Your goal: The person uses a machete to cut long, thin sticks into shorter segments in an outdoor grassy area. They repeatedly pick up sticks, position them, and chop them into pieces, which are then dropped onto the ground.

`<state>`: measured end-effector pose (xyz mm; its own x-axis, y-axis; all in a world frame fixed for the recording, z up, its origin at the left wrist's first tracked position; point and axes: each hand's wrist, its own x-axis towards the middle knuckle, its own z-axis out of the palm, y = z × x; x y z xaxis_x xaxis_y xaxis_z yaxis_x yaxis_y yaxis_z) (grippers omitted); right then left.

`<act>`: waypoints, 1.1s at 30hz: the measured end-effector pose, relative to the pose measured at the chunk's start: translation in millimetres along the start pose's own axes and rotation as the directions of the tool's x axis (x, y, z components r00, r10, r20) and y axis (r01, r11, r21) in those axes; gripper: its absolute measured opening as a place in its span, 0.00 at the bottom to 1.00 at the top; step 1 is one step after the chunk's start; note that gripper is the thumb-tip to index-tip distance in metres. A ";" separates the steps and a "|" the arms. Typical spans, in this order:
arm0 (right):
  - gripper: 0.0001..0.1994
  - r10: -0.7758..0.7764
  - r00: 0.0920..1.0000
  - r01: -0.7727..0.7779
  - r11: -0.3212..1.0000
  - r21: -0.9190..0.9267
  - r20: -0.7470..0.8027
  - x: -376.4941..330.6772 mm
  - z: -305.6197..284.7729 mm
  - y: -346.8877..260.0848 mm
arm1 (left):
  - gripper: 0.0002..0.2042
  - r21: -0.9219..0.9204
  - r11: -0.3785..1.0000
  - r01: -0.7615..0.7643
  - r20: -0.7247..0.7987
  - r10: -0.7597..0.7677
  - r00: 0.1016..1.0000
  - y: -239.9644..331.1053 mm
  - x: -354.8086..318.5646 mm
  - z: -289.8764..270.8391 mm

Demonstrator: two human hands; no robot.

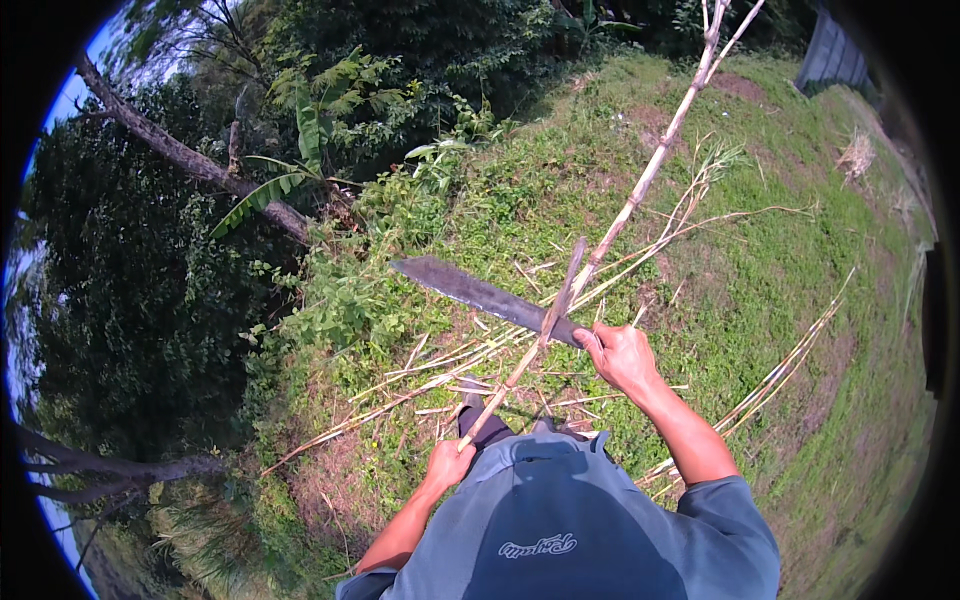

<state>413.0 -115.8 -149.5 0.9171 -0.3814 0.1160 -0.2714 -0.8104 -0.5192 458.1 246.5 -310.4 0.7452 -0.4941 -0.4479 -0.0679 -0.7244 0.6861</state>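
My right hand [622,355] is closed around the handle of a machete [475,292], whose broad dark blade points to the left. The blade lies across a long pale cane stalk [640,190], near its lower part. A brownish strip of husk [567,285] stands off the stalk where the blade meets it. Low in front of my body, my left hand [452,464] grips the stalk's lower end. From there the stalk slants up and away to the far right, forking near the top edge of the view.
Thin cut stalks [400,388] and short pieces lie on the grass around my feet. More long stalks [785,375] lie to the right. A leaning tree trunk [190,160] and dense bushes stand at the left. A grey corrugated panel [835,52] is at the far right.
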 end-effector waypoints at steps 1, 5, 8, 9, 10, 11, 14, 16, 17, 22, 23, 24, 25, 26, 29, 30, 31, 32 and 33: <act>0.24 -0.037 0.992 0.040 0.999 -0.026 0.119 -12.1 11.7 -4.4 | 0.13 0.011 1.000 -0.021 0.003 0.021 1.000 1.1 4.6 2.0; 0.24 -0.029 0.987 0.025 0.999 0.026 0.158 -27.5 26.3 -5.2 | 0.10 -0.130 0.947 -0.295 -0.064 0.289 0.955 13.5 7.5 1.4; 0.24 0.113 0.992 -0.110 0.991 0.072 -0.049 -2.9 4.1 17.8 | 0.10 -0.007 0.988 -0.156 -0.073 0.155 0.985 24.4 -4.2 -4.2; 0.24 0.168 0.974 -0.155 0.984 0.092 -0.150 10.6 -7.8 26.8 | 0.11 0.020 0.992 -0.121 -0.045 0.122 0.992 31.2 -6.4 -8.9; 0.24 0.175 0.958 -0.150 0.981 0.124 -0.226 22.7 -22.0 31.5 | 0.12 0.012 0.989 -0.146 -0.034 0.146 0.989 27.0 -6.8 -7.2; 0.25 0.185 0.936 -0.143 0.977 0.156 -0.299 30.3 -32.1 34.6 | 0.12 0.003 0.985 -0.170 -0.023 0.170 0.985 17.1 -7.3 -2.1; 0.25 0.132 0.916 -0.107 0.990 0.087 -0.378 35.0 -28.2 46.1 | 0.13 -0.103 0.981 -0.163 0.129 0.176 0.976 -7.2 0.9 4.0; 0.24 0.140 0.937 -0.113 0.988 0.101 -0.320 20.5 -16.2 36.3 | 0.13 -0.233 0.935 -0.266 0.237 0.320 0.917 -5.8 0.2 -5.0; 0.24 0.164 0.950 -0.129 0.981 0.144 -0.265 10.5 -5.7 34.4 | 0.13 -0.301 0.944 -0.138 0.296 0.230 0.927 -8.9 1.3 -6.5; 0.24 0.109 0.982 -0.106 0.994 0.028 -0.154 -10.8 3.5 22.7 | 0.15 -0.244 0.969 -0.039 0.424 0.143 0.894 -21.2 13.5 -19.7; 0.24 0.145 0.978 -0.143 0.989 0.021 -0.152 -6.1 -1.0 22.6 | 0.15 -0.208 0.974 -0.093 0.417 0.174 0.892 -29.2 16.9 -18.5; 0.25 0.180 0.961 -0.171 0.983 0.060 -0.212 0.3 -4.6 32.0 | 0.14 -0.240 0.959 -0.150 0.269 0.214 0.939 -5.5 12.7 -15.7; 0.25 0.229 0.942 -0.210 0.972 0.103 -0.244 8.0 -10.1 36.7 | 0.13 -0.178 0.972 -0.151 0.228 0.190 0.955 4.9 10.6 -15.3; 0.25 0.232 0.941 -0.214 0.972 0.095 -0.247 10.3 -11.7 39.1 | 0.13 -0.116 0.982 -0.149 0.184 0.169 0.968 12.2 9.5 -14.9; 0.24 0.187 0.973 -0.187 0.982 0.016 -0.138 -1.5 -5.6 21.8 | 0.11 -0.042 0.984 -0.172 0.004 0.172 0.985 38.8 6.8 -7.3; 0.24 0.120 0.993 -0.120 0.992 -0.024 -0.023 -11.8 1.6 16.0 | 0.11 0.007 0.984 -0.176 -0.063 0.176 0.982 42.1 7.0 -1.6; 0.23 0.068 0.995 -0.067 0.997 -0.027 0.067 -21.6 11.3 12.4 | 0.10 0.056 0.982 -0.178 -0.126 0.184 0.975 42.9 7.8 2.1; 0.23 0.038 0.993 -0.036 0.999 -0.020 0.113 -30.7 16.1 9.5 | 0.10 0.078 0.979 -0.187 -0.155 0.197 0.968 39.3 7.8 4.7; 0.22 0.005 0.988 -0.003 1.000 -0.010 0.157 -33.7 17.1 6.8 | 0.10 0.101 0.976 -0.195 -0.186 0.211 0.960 34.3 7.0 7.6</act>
<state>385.2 -100.9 -171.5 0.9503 -0.3108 -0.0204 -0.2770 -0.8134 -0.5115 455.9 214.5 -294.3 0.8242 -0.5375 -0.1785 -0.2783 -0.6587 0.6990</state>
